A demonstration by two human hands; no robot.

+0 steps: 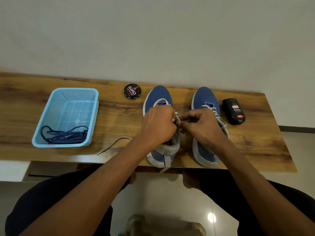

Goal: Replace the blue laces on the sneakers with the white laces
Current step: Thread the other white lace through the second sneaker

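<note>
room: plain pale wall behind, glossy tiled floor below; the person sits at the near edge.
bench [119, 113]: wood-grain top running along the wall, carries everything.
basket [51, 108]: light blue perforated plastic, on the left part of the bench.
blue laces [64, 135]: both pulled out, heaped in the near end of the basket. Removal looks done.
right sneaker [204, 97]: blue knit, toe to the wall, white lace crossed through its eyelets up to where the wrist covers it. Top of the lacing hidden; reads as finished or close to it.
left sneaker [159, 96]: same model, just left of the other, heel at the near edge of the bench. This is the one in work.
white lace [161, 100]: loop across the lowest eyelets near the toe; a strand rises between the two hands; one free end [112, 144] trails left over the bench toward the basket.
left hand [157, 125]: over the tongue area, fingers curled, pinching the lace at the eyelet row.
right hand [202, 126]: fingers curled, pinching the same lace strand close to the left hand's fingertips. Lace tip itself too small to make out.
step: threading the white lace up the left sneaker, lower-to-middle eyelets by the look of it.
progress: roughly past halfway overall.
next move: feed the tip through the next eyelet, pull slack, then cross the trailing end over. Needs even tension and both ends kept about equal.
risk: trailing end is long, so the sides may finish uneven.
polish tin [132, 91]: round, black, by the wall left of the sneakers. Not involved.
black bottle [234, 111]: lying right of the right sneaker. Not involved.
</note>
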